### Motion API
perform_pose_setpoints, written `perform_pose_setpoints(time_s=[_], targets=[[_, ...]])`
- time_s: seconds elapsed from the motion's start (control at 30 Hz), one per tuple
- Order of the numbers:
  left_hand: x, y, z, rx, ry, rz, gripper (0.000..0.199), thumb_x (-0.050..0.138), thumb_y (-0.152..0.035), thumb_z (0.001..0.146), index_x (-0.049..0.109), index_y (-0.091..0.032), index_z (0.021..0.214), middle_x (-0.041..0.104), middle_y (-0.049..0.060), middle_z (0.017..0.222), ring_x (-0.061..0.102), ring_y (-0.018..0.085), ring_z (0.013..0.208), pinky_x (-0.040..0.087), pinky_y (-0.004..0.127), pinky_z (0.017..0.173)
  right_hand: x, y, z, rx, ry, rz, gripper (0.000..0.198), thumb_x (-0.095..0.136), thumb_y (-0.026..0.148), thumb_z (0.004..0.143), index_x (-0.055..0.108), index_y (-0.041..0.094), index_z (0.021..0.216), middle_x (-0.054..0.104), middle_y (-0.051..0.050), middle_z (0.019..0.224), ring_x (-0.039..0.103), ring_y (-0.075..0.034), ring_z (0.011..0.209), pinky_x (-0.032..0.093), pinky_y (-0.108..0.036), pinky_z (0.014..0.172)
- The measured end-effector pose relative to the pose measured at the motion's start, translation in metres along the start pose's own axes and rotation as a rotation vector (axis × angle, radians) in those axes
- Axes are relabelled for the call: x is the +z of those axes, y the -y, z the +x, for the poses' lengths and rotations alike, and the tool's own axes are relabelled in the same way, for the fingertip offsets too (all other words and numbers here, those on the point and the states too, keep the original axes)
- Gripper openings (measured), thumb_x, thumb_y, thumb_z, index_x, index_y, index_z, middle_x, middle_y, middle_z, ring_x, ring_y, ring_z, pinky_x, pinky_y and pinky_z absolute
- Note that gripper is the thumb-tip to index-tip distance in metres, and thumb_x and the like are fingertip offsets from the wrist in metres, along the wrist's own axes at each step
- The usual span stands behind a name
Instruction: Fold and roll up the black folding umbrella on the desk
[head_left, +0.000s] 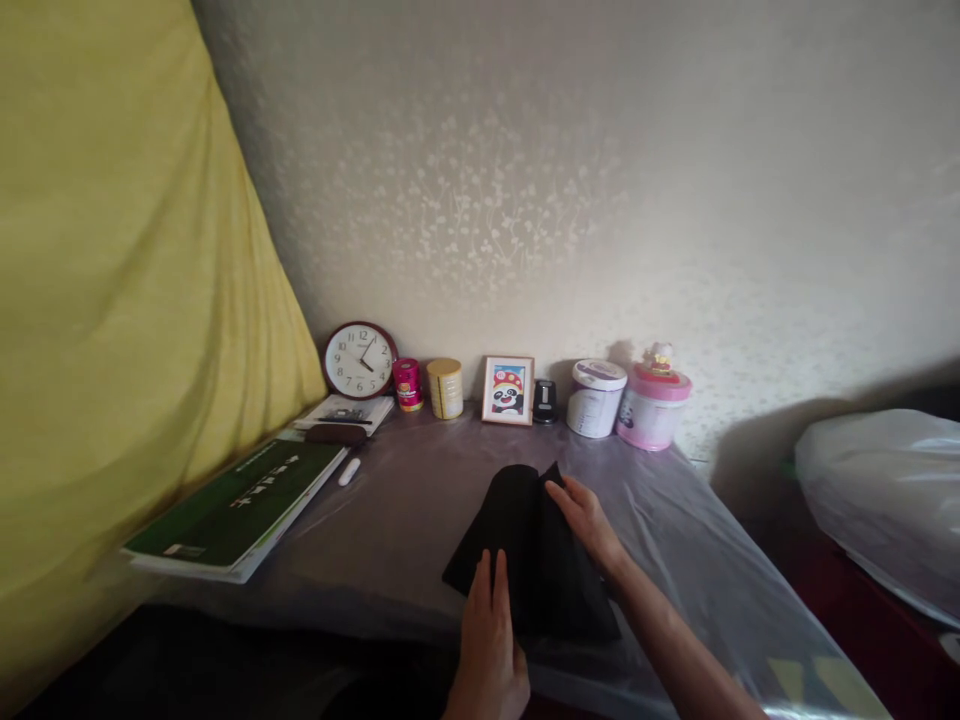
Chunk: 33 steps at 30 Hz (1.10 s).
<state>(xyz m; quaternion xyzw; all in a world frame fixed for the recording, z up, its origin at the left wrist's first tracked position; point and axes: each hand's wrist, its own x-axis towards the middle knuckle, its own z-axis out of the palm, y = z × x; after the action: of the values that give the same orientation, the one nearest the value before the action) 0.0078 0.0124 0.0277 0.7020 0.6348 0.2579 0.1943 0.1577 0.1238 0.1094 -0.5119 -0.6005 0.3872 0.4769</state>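
A black, soft-looking folded item (517,535), perhaps cloth or a bag, lies at the near part of the table with a crease down its middle. Its exact kind does not show. My right hand (589,515) pinches its upper right edge between thumb and fingers, lifting a corner a little. Against its lower left part rests my left hand (491,625), fingers stretched out and slightly apart, the thumb side partly hidden. The underside of the black item is out of sight.
Along the wall stand a clock (361,360), a pink can (408,385), a yellow can (445,389), a framed panda picture (508,390), a black device (545,401) and two tubs (596,400). A green book (244,505) and a white marker-like object (349,472) lie left, beside a yellow curtain (150,250).
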Motion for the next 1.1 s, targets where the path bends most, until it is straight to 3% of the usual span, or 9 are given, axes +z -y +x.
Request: perform_pose_setpoints(time_s=[0.2,0.33,0.47,0.6,0.67,0.8,0.93,1.0,1.1], targets=[[-0.002,-0.001,-0.001,-0.005,-0.017,0.045,0.091,0.042,0.005,0.055,0.014,-0.008,0.141,0.017,0.017,0.149,0.020,0.025,0.136,0.025,0.039,0.110,0.039,-0.003,0.014,-0.009,0.061,0.042,0.036,0.050,0.051,0.077,0.059,0.016,0.083,0.060,0.000,0.062,0.056,-0.015,0.058,0.042,-0.024,0.048],[-0.002,0.002,0.000,0.023,-0.006,0.072,0.083,0.045,0.004,0.057,0.023,-0.002,0.137,0.020,0.021,0.147,0.022,0.027,0.135,0.024,0.039,0.111,0.056,-0.015,0.022,0.050,0.053,-0.104,0.033,0.050,0.040,0.079,0.059,0.015,0.099,0.064,-0.002,0.070,0.060,-0.016,0.063,0.046,-0.024,0.050],[0.000,0.005,0.000,0.044,-0.022,0.079,0.080,0.045,-0.001,0.061,0.023,-0.007,0.138,0.025,0.017,0.146,0.025,0.026,0.134,0.026,0.039,0.111,0.063,-0.022,0.025,0.100,0.107,-0.207,0.035,0.050,0.033,0.080,0.055,0.014,0.110,0.068,-0.005,0.079,0.063,-0.017,0.064,0.047,-0.024,0.047],[0.008,0.021,-0.002,-0.049,0.045,0.157,0.062,0.044,-0.009,0.070,0.035,-0.004,0.131,0.038,0.020,0.139,0.034,0.029,0.130,0.030,0.043,0.108,0.065,-0.019,0.022,-0.016,0.282,-0.274,0.031,0.043,0.031,0.086,0.052,0.014,0.110,0.069,-0.001,0.067,0.063,-0.014,0.058,0.048,-0.025,0.054],[0.011,0.035,-0.005,-0.023,0.068,0.161,0.057,0.044,-0.015,0.075,0.036,-0.004,0.130,0.040,0.022,0.137,0.036,0.032,0.128,0.032,0.046,0.106,0.066,-0.015,0.018,-0.112,0.318,-0.341,0.026,0.042,0.029,0.086,0.055,0.015,0.105,0.069,0.000,0.066,0.064,-0.014,0.060,0.047,-0.025,0.060],[0.007,0.052,-0.016,0.104,-0.119,0.164,0.053,0.044,-0.025,0.080,0.035,-0.005,0.129,0.047,0.022,0.130,0.046,0.028,0.121,0.042,0.041,0.098,0.067,-0.007,0.009,-0.213,0.352,-0.461,0.023,0.041,0.023,0.086,0.060,0.020,0.098,0.072,0.002,0.072,0.065,-0.013,0.068,0.045,-0.024,0.066],[-0.006,0.027,-0.020,0.165,-0.329,0.241,0.040,0.046,-0.022,0.078,0.047,-0.013,0.118,0.053,0.015,0.122,0.051,0.026,0.115,0.045,0.041,0.094,0.070,-0.003,0.003,-0.269,0.401,-0.521,0.025,0.040,0.022,0.087,0.062,0.022,0.100,0.072,0.002,0.080,0.065,-0.014,0.080,0.045,-0.024,0.074],[-0.008,0.008,-0.018,0.182,-0.324,0.269,0.048,0.049,-0.019,0.072,0.047,-0.016,0.120,0.045,0.014,0.133,0.045,0.028,0.121,0.041,0.045,0.098,0.071,-0.002,0.001,-0.299,0.427,-0.545,0.025,0.041,0.022,0.088,0.063,0.023,0.100,0.072,0.002,0.082,0.064,-0.014,0.084,0.044,-0.025,0.078],[-0.008,-0.008,-0.011,0.206,-0.218,0.326,0.071,0.049,-0.013,0.064,0.034,-0.014,0.134,0.029,0.013,0.145,0.029,0.031,0.132,0.033,0.049,0.105,0.068,-0.001,-0.001,-0.341,0.467,-0.535,0.025,0.041,0.024,0.089,0.063,0.024,0.101,0.072,0.003,0.084,0.062,-0.014,0.085,0.044,-0.025,0.078]])
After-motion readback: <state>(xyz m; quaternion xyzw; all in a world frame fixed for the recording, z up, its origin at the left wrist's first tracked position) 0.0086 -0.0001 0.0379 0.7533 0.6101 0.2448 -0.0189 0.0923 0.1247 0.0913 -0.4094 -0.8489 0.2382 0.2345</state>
